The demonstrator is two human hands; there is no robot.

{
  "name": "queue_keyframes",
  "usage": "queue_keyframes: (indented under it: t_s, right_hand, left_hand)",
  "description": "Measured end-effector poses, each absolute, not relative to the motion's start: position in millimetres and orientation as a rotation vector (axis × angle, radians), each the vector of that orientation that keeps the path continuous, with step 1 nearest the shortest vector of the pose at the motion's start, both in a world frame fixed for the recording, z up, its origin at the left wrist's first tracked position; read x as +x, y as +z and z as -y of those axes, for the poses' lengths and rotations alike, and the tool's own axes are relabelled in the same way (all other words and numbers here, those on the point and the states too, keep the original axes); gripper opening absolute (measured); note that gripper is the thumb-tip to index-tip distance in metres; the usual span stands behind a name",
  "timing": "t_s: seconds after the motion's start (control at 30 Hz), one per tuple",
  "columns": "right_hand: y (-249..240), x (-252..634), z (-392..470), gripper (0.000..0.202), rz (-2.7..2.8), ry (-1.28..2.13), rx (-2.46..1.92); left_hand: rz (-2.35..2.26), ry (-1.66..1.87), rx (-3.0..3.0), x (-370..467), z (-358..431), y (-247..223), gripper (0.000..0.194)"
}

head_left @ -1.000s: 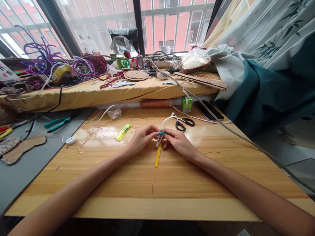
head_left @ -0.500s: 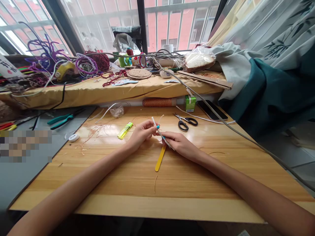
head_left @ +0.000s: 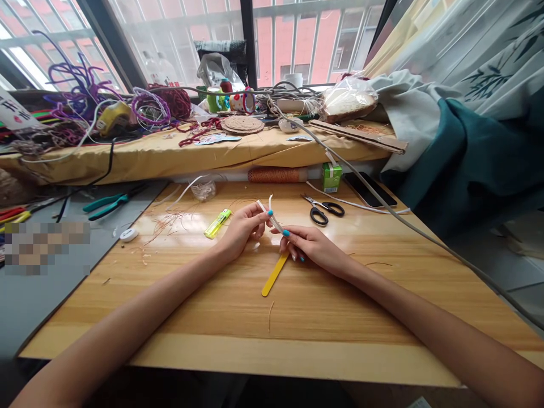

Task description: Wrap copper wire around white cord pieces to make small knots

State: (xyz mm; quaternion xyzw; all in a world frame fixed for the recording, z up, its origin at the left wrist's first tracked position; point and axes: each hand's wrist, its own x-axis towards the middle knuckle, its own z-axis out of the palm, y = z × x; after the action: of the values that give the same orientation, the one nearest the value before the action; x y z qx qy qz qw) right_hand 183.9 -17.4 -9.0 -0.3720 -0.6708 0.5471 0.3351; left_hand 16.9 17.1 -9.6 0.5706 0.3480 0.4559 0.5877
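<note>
White strip [head_left: 276,223] between inward-angled hands [head_left: 243,228] [head_left: 313,245]

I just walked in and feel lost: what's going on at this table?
A person's left hand and right hand both grip a thin, flat white strip above the pale wooden table. A flat, round-ended yellow stick shows below the right hand; whether that hand holds it is unclear. Black-handled metal scissors lie untouched beyond the right hand.

Wooden table [head_left: 204,317]: yellow stick [head_left: 275,276], scissors [head_left: 324,205], phone [head_left: 378,192]
</note>
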Motion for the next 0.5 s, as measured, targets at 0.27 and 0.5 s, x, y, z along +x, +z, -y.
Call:
queue_keyframes:
  t_s: [0.27,0.5]
  right_hand:
    - [-7.6,188.3,11.0,0.031,1.670,1.618,-0.950]
    - [-3.8,188.5,12.0,0.032,1.529,1.631,-1.052]
  left_hand:
    - [-0.879,1.044,1.375,18.5,-14.9,-6.8,0.021]
    - [-1.104,1.099,1.664,19.6,-8.2,-7.4,0.032]
